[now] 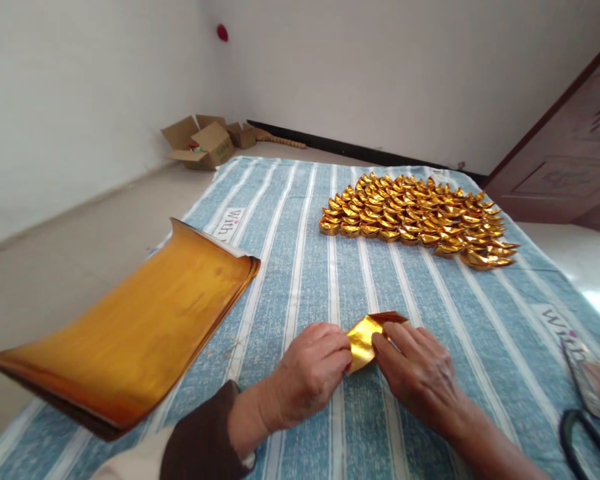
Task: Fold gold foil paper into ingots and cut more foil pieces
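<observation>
Between my two hands is a partly folded piece of gold foil paper (364, 339), held just above the striped cloth. My left hand (314, 365) pinches its left end with closed fingers. At the other end, my right hand (416, 363) grips the paper near a raised, darker fold. Left of my hands lies a stack of gold foil sheets (145, 320), its edges curling up. Beyond my right hand, several rows of folded gold paper ingots (405, 210) stand packed together.
A blue and white striped cloth (280, 280) covers the table. Scissors (587, 420) with dark handles lie at the right edge. Open cardboard boxes (205, 143) stand on the floor behind the table, and a reddish-brown door (570, 140) is at the right.
</observation>
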The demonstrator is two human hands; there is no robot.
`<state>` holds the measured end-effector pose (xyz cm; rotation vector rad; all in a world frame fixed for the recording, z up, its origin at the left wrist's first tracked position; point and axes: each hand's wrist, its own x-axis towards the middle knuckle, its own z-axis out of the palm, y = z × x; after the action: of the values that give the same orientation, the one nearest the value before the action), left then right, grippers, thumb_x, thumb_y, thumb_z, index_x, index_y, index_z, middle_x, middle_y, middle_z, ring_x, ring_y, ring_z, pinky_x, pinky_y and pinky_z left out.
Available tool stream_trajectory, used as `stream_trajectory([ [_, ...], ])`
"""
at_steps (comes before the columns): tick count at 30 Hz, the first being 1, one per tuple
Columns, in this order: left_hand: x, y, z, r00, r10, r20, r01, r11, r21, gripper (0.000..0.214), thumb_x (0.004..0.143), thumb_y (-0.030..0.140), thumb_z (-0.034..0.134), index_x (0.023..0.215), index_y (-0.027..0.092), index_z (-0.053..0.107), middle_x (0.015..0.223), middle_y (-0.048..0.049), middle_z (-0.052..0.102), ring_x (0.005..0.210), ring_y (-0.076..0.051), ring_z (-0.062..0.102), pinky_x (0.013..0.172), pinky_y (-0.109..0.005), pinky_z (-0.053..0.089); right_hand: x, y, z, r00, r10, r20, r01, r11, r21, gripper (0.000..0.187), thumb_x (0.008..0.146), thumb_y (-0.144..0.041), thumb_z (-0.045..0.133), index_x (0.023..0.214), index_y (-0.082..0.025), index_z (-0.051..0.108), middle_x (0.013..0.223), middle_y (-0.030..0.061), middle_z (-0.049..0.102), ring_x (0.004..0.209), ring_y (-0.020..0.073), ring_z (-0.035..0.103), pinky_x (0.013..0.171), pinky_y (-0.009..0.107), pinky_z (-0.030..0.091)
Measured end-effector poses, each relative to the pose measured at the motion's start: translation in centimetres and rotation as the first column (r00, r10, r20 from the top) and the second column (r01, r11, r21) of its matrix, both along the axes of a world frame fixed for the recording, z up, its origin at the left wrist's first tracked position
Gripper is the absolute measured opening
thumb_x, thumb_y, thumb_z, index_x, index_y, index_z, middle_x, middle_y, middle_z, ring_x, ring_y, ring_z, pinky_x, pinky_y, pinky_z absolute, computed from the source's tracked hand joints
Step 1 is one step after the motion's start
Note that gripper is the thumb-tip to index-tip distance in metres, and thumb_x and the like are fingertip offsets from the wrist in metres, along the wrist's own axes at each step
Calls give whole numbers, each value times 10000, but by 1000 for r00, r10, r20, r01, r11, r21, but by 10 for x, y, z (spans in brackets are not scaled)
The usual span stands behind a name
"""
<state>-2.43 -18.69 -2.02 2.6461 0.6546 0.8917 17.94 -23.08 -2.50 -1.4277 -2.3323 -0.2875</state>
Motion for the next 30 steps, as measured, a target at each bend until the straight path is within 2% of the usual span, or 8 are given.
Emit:
stream_trajectory([
  [4, 0, 1, -2, 999, -21, -43, 17, 997, -76, 212, 910, 130, 461, 777, 160, 623, 781, -50, 642, 766, -165, 577, 702, -315, 493, -10, -4, 8, 987, 110, -116, -124, 985, -123, 177, 909, -166, 486, 799, -188, 623, 779, 47, 600, 755, 197, 509, 672, 349, 365],
  [8, 3, 1, -5, 999, -8, -40, 3, 993, -116, 212, 908, 129, 459, 789, 158, 632, 784, -46, 638, 772, -166, 565, 702, -316, 487, -20, -5, 0, 955, 146, -260, -186, 973, -139, 202, 904, -143, 488, 759, -178, 624, 718, 44, 589, 694, 183, 484, 636, 339, 363],
  [11, 5, 0, -4, 999, 27, -42, -34, 983, -181, 166, 885, 126, 488, 820, 155, 638, 804, -48, 636, 785, -176, 560, 715, -330, 489, -20, -4, -6, 913, 119, -391, -189, 971, -147, 207, 904, -117, 491, 770, -169, 639, 737, 49, 603, 700, 172, 497, 631, 321, 384],
  [16, 1, 0, 0, 987, 157, -37, -161, 945, -286, 91, 841, 150, 562, 810, 144, 647, 890, -79, 635, 868, -211, 565, 764, -378, 507, -14, -1, -5, 838, 36, -544, -213, 940, -267, 170, 903, -141, 519, 819, -174, 662, 798, 40, 623, 749, 159, 539, 677, 316, 431],
  [22, -2, 1, -1, 978, 207, -39, -210, 945, -253, 131, 850, 156, 552, 763, 153, 649, 1152, -130, 621, 1131, -284, 519, 943, -499, 467, -19, -1, -6, 806, -55, -590, -154, 942, -299, 214, 903, -149, 516, 735, -168, 649, 769, 46, 627, 744, 162, 558, 690, 334, 453],
  [30, -2, 0, -4, 964, 261, -51, -265, 925, -274, 129, 851, 156, 560, 754, 161, 645, 1177, -129, 629, 1185, -297, 503, 963, -532, 455, -23, 2, -6, 781, -143, -608, -66, 949, -308, 196, 895, -200, 546, 732, -189, 653, 700, 29, 637, 697, 163, 590, 674, 327, 487],
])
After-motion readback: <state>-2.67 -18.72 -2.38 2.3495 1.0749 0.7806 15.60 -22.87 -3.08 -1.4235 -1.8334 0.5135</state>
